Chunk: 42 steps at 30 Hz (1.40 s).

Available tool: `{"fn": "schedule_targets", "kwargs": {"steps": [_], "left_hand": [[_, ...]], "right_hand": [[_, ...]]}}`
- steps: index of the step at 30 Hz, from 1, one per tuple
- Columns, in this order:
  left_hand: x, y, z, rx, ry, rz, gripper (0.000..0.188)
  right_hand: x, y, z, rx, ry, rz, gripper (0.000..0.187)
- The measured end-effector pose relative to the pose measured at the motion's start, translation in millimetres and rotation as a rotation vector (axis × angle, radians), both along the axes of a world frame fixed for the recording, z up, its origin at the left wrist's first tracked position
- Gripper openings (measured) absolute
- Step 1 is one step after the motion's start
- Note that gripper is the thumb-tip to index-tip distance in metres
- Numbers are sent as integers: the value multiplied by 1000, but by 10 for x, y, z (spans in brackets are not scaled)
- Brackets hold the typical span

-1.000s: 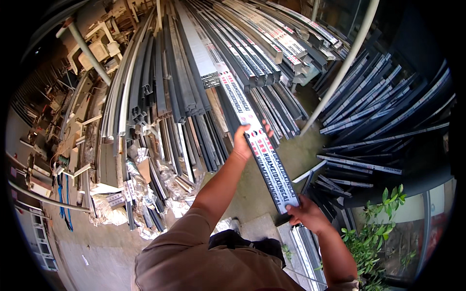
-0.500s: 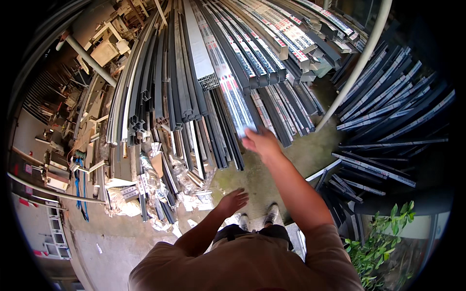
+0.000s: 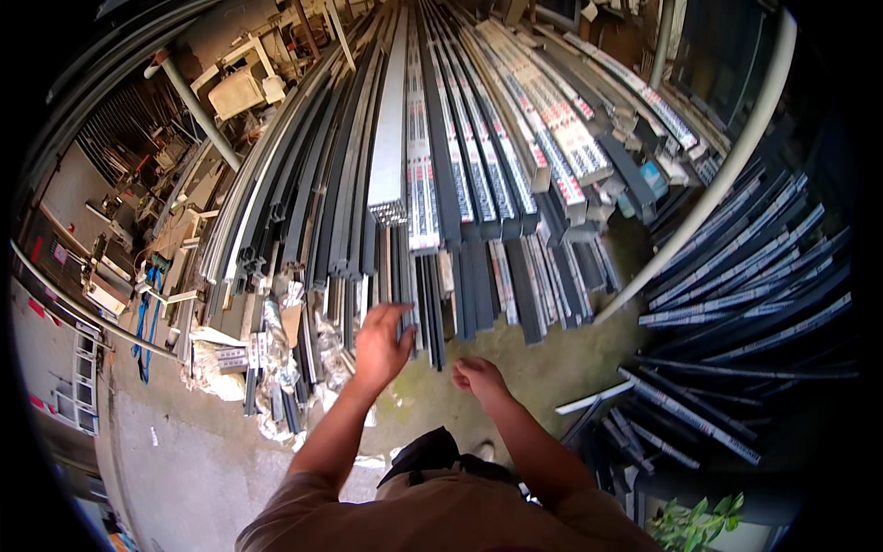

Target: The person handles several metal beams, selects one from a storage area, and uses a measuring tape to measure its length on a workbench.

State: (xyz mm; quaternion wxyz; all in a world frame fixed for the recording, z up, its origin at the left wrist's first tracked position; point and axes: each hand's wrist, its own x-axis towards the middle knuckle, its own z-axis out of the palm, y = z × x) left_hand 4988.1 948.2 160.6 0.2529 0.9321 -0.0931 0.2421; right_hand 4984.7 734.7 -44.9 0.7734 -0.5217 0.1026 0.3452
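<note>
My left hand [image 3: 381, 348] is raised in front of the lower layer of the stack, its fingers stretched out and thumb apart. It is nearest to the ends of the dark metal profiles [image 3: 429, 317]; whether the fingertips touch them I cannot tell. My right hand [image 3: 476, 376] hangs over the floor to the right of them, fingers curled in, with nothing visible in it. Above both hands, a profile with white printed film [image 3: 423, 216] lies on the stack between a silver bundle of profiles [image 3: 388, 175] and dark profiles with printed strips [image 3: 487, 198].
A pale post [image 3: 704, 225] slants down at the right. Beyond it, many dark profiles with printed strips [image 3: 736, 248] lean in shadow. Crumpled plastic wrapping [image 3: 274, 368] lies at the left on the concrete floor [image 3: 202, 451]. A leafy plant [image 3: 704, 523] stands at the lower right.
My right hand has come off the film-covered profile and drawn back. That profile's end now sticks out less past the silver bundle. My left hand has moved forward and up; the view has shifted.
</note>
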Motion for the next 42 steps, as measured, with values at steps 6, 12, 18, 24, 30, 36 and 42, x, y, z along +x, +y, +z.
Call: {"fn": "schedule_targets", "kwargs": {"steps": [6,12,18,24,30,36,42], "left_hand": [[1144,-135,578,499,15,-55,80],[1904,73,292,700,85,-105,93],[2151,65,396,664,110,-13,95],[2770,211,264,638,62,192,72],[2881,135,440,829,406,163,53],[2947,343,395,734,396,26,43],[2905,236,554,642,310,-28,43]], "right_hand": [[158,-804,553,-67,-72,-222,18],[-105,-2116,-72,-48,6,-477,24],[-620,-2438,288,-115,271,-807,18],[-485,-2452,-3,222,396,-575,30],[25,-2420,180,-109,245,-432,29],[830,-2931,339,122,264,-494,13],[1605,-3312,904,-213,-31,-710,37]]}}
